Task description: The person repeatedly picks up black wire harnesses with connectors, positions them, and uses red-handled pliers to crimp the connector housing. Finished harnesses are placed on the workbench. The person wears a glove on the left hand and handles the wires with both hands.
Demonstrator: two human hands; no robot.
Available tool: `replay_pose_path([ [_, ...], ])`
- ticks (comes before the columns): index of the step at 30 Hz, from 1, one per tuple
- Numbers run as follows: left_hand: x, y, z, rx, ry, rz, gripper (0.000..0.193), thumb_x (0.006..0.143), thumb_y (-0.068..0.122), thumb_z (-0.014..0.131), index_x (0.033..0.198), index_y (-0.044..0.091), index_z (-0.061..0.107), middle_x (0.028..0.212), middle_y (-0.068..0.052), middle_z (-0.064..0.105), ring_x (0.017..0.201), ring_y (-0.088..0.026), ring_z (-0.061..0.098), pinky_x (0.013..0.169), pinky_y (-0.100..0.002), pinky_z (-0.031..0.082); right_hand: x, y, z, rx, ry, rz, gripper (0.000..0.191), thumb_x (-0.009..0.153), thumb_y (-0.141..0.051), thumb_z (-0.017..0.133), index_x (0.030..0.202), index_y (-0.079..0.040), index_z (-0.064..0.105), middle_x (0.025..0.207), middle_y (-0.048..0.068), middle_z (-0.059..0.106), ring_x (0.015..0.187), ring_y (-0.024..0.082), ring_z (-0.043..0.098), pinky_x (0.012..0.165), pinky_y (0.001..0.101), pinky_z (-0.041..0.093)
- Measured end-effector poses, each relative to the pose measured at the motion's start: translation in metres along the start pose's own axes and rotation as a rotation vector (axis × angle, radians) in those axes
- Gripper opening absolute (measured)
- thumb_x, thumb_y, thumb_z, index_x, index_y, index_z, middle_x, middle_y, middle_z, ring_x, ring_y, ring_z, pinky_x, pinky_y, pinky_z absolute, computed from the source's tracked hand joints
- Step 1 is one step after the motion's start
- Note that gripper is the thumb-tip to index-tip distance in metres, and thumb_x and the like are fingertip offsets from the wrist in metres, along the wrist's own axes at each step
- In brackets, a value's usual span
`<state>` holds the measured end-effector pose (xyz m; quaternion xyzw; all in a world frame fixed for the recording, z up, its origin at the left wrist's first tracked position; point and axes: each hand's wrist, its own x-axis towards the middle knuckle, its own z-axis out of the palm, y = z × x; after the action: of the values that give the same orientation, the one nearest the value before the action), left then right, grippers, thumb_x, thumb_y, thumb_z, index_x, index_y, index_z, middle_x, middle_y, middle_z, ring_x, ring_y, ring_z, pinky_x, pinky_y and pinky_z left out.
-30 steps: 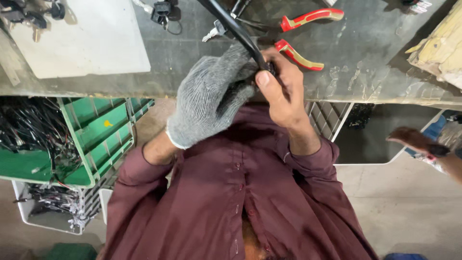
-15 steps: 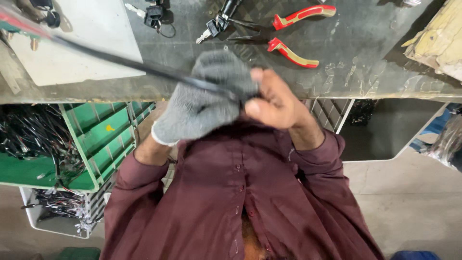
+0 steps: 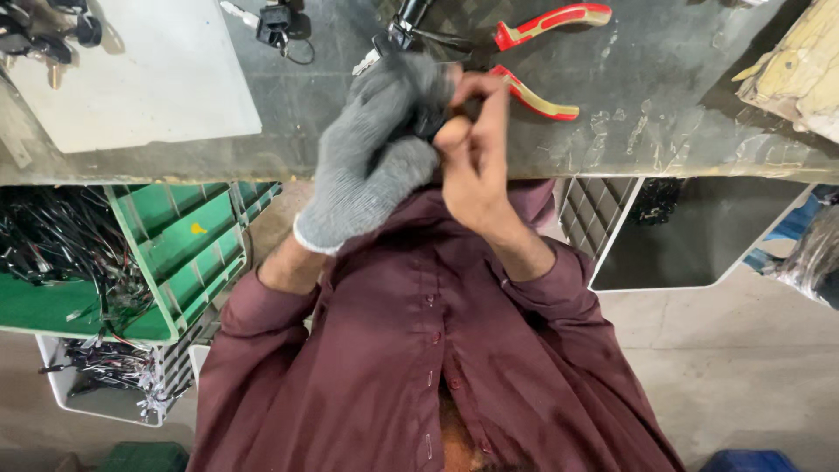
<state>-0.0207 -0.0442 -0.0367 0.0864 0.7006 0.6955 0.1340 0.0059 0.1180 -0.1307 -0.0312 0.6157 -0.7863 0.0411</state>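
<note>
At the far left of the frame a green plastic crate (image 3: 188, 253) sits below the bench edge, tipped open toward the person so the tangle of black wiring (image 3: 52, 253) beside it lies within reach, with a white bin (image 3: 105, 393) of more wire beneath it; the crate bears a small yellow mark on its inner wall. Upper left, a white board (image 3: 140, 74) lies flat on the grey workbench (image 3: 664, 131), with dark keys (image 3: 44, 39) at its corner. Just left of centre, the left hand (image 3: 371, 149), in a grey knit glove, is curled tight around a small black part (image 3: 428, 127), gripping it like a vice above the bench edge. Touching it, the bare right hand (image 3: 476, 153) has its fingers narrowed to a pinch on the same part, thumb pressed against its side, seemingly to work it while the glove steadies it. Just beyond, red-and-yellow pliers (image 3: 537, 52) lie on the bench with handles spread, close at hand. At the upper right corner rests a yellowish wrapped bundle (image 3: 800, 74), its label unreadable
</note>
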Motion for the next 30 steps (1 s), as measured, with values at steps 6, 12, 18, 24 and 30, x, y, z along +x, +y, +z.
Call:
replay_pose_path([
  [6, -0.003, -0.027, -0.020, -0.090, 0.150, 0.042, 0.046, 0.116, 0.018, 0.061, 0.154, 0.000, 0.042, 0.139, -0.010, 0.061, 0.126, -0.018, 0.059, 0.113, -0.031, 0.048, 0.041, -0.070, -0.018, -0.975, -0.120, -0.486, 0.078, 0.100, -0.072, 0.063, 0.131, -0.001, 0.049, 0.136, 0.015, 0.057, 0.129, 0.034, 0.051, 0.113, 0.0493, 0.036],
  [12, -0.007, -0.021, -0.018, 0.142, 0.122, 0.251, 0.040, 0.102, 0.001, 0.061, 0.140, 0.001, 0.049, 0.123, -0.013, 0.067, 0.112, -0.027, 0.065, 0.113, -0.044, 0.046, 0.056, -0.078, -0.070, -1.692, -0.052, -0.512, 0.067, 0.102, -0.074, 0.064, 0.128, -0.012, 0.060, 0.120, 0.017, 0.058, 0.118, 0.035, 0.050, 0.107, 0.0476, 0.030],
  [18, -0.001, 0.023, -0.016, 0.164, -0.115, 0.340, 0.037, 0.101, -0.002, 0.062, 0.138, 0.001, 0.054, 0.119, -0.013, 0.068, 0.106, -0.029, 0.068, 0.094, -0.036, 0.056, 0.053, -0.082, -0.076, -0.138, 0.197, 0.048, 0.059, 0.085, -0.060, 0.072, 0.110, -0.007, 0.063, 0.107, 0.005, 0.065, 0.091, 0.016, 0.060, 0.080, 0.0314, 0.048],
  [24, -0.003, 0.041, 0.011, -0.215, -0.078, -0.043, 0.050, 0.102, 0.016, 0.064, 0.146, 0.001, 0.046, 0.127, -0.011, 0.064, 0.081, -0.014, 0.060, 0.074, -0.028, 0.051, 0.049, -0.099, -0.048, -0.440, -0.252, -0.054, 0.028, 0.077, -0.003, 0.068, 0.105, 0.003, 0.064, 0.103, 0.015, 0.068, 0.091, 0.025, 0.068, 0.076, 0.0342, 0.054],
  [30, -0.031, 0.028, 0.017, -0.348, -0.026, -0.179, 0.060, 0.110, 0.028, 0.064, 0.157, 0.005, 0.036, 0.123, -0.006, 0.062, 0.087, -0.008, 0.059, 0.077, -0.022, 0.050, 0.051, -0.092, -0.036, -0.871, -0.282, -0.535, 0.033, 0.097, -0.023, 0.082, 0.095, -0.001, 0.058, 0.102, 0.011, 0.066, 0.101, 0.028, 0.067, 0.080, 0.0359, 0.054],
])
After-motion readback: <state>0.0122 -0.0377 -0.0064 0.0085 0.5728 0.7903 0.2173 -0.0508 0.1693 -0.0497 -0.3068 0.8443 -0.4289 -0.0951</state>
